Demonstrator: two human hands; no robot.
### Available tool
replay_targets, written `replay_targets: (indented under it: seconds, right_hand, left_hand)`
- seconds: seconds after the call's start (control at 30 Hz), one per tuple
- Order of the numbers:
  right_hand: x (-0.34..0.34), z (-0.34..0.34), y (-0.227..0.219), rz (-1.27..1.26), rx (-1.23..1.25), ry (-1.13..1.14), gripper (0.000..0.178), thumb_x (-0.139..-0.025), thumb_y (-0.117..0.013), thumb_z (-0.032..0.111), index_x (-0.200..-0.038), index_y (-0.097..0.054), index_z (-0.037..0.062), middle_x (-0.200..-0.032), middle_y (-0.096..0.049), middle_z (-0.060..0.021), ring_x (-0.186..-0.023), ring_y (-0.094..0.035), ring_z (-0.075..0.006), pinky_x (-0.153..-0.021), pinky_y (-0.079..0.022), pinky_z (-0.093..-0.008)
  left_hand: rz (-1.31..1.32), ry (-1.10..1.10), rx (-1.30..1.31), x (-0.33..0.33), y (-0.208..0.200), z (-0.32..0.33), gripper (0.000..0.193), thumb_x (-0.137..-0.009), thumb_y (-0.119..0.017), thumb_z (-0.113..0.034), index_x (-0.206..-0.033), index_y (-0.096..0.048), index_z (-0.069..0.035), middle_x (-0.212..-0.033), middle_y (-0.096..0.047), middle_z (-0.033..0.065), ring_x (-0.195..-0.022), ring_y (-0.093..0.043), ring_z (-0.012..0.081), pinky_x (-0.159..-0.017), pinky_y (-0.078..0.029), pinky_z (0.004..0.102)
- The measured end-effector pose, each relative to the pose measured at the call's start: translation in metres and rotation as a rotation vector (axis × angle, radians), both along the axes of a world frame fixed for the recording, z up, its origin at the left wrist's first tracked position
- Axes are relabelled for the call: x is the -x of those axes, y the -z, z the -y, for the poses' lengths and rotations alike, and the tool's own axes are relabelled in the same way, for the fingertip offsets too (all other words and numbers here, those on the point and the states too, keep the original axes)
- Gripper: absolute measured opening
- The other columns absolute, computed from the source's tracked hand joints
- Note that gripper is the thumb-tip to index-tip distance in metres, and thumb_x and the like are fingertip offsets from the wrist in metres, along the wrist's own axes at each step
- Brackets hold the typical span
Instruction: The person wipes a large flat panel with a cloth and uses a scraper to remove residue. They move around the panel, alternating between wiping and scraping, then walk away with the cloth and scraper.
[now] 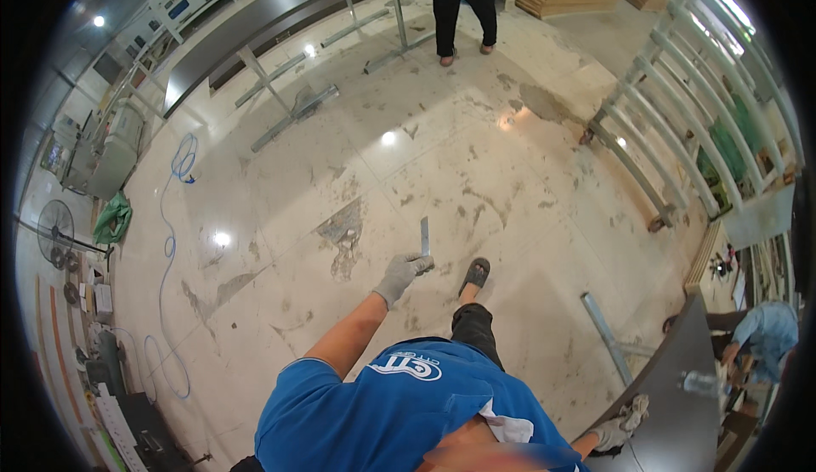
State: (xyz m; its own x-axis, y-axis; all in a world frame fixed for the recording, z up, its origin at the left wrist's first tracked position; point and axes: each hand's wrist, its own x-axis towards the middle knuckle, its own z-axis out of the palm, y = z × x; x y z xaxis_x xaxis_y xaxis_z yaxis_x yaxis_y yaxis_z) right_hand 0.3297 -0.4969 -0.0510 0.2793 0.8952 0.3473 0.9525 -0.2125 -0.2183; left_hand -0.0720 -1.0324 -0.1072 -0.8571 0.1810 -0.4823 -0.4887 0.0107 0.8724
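Note:
My left hand [402, 278], in a grey work glove, is closed around the lower end of a flat, narrow grey metal strip [424, 236]. The strip points up and away from me, above the floor; whether it has a handle is hidden by the glove. Off to my right, my gloved right hand [619, 430] is at the dark panel [680, 421], over its near left part. Its fingers are bunched and blurred, so I cannot make out whether they grip anything. A clear plastic bottle [702, 384] lies on the same panel, beyond that hand.
Another person [463, 9] stands ahead; one in light blue [765, 336] bends at the right. A long dark tabletop on metal legs [280, 9] is far left, a metal rack [688, 107] far right. A blue hose [168, 247] and metal bar [607, 336] lie on the floor.

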Motion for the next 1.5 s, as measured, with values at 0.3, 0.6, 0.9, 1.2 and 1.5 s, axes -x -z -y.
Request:
replay_targets:
  seconds: [0.3, 0.6, 0.9, 1.2, 1.5]
  right_hand:
    - [0.278, -0.065, 0.018, -0.86, 0.477, -0.475, 0.023, -0.097, -0.061, 0.011, -0.117, -0.071, 0.005, -0.123, -0.067, -0.0075, -0.103, -0.066, -0.023, -0.087, -0.056, -0.0317]
    - [0.729, 0.001, 0.088, -0.876, 0.911, -1.151, 0.033, -0.093, -0.07, 0.012, -0.121, -0.062, -0.0021, -0.113, -0.069, -0.0102, -0.103, -0.066, -0.0196, -0.088, -0.053, -0.0324]
    - [0.899, 0.026, 0.131, -0.958, 1.17, -0.975, 0.036, -0.088, -0.075, 0.016, -0.119, -0.066, -0.001, -0.106, -0.071, -0.0101, -0.087, -0.069, -0.0192, -0.075, -0.057, -0.0329]
    - [0.925, 0.005, 0.198, -0.614, 1.184, -0.711, 0.043, -0.085, -0.075, 0.026, -0.12, -0.066, 0.0032, -0.111, -0.069, -0.0107, -0.094, -0.067, -0.0205, -0.082, -0.054, -0.0333]
    - [1.239, -0.107, 0.165, 0.13, 0.889, -1.359, 0.051, -0.093, -0.061, 0.015, -0.144, -0.054, 0.0165, -0.134, -0.062, -0.0079, -0.111, -0.064, -0.0214, -0.097, -0.051, -0.0336]
  left_hand:
    - [0.344, -0.108, 0.475, 0.154, 0.109, 0.054, 0.023, -0.084, -0.075, -0.027, -0.088, -0.076, -0.004, -0.077, -0.071, 0.0055, -0.059, -0.06, 0.0138, -0.054, -0.045, 0.0291]
    - [0.556, -0.336, 0.314, 0.241, 0.145, 0.071, 0.026, -0.081, -0.072, -0.029, -0.086, -0.073, -0.003, -0.08, -0.072, 0.0067, -0.064, -0.065, 0.0183, -0.054, -0.048, 0.0354]
    - [0.414, -0.276, 0.461, 0.567, 0.119, 0.105, 0.024, -0.079, -0.072, -0.027, -0.08, -0.073, -0.003, -0.074, -0.069, 0.0085, -0.059, -0.062, 0.0189, -0.052, -0.047, 0.0341]
    - [0.101, -0.229, 0.308, 0.877, 0.09, 0.065, 0.016, -0.085, -0.072, -0.021, -0.083, -0.076, -0.005, -0.074, -0.07, 0.0053, -0.059, -0.06, 0.0147, -0.055, -0.047, 0.0302]
    - [0.391, -0.26, -0.021, 1.023, 0.08, -0.096, 0.022, -0.092, -0.07, -0.029, -0.104, -0.073, -0.01, -0.104, -0.071, 0.0041, -0.09, -0.065, 0.0196, -0.077, -0.053, 0.0362]
